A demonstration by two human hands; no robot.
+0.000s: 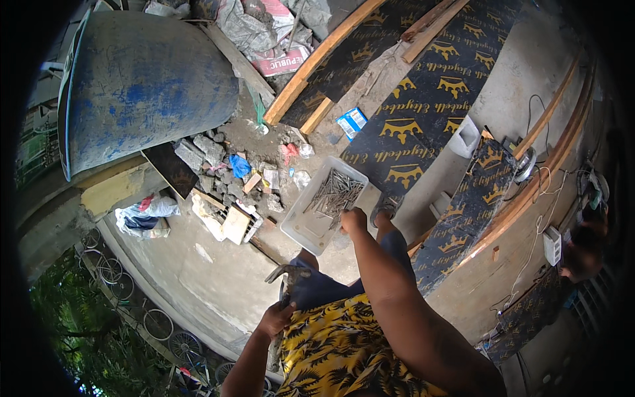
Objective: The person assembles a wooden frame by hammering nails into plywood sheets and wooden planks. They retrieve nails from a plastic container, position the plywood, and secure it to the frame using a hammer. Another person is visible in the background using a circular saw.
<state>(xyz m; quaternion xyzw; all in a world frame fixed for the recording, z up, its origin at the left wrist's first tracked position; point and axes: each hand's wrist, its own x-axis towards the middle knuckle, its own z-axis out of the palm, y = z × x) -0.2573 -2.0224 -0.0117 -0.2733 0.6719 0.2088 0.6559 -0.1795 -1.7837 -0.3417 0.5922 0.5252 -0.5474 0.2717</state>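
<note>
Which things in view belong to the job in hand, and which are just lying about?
In the job, judging by the hands:
- hammer, in the left hand
- tub, with the right hand at its side
- nails, in the tub

Apparently just lying about:
- rubble
- blue packet
- plastic bag
- sacks

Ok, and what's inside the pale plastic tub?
Loose nails, heaped toward the far end of the tub. Whatever lies under the top ones is covered, and your right hand hides part of the right edge.
</note>
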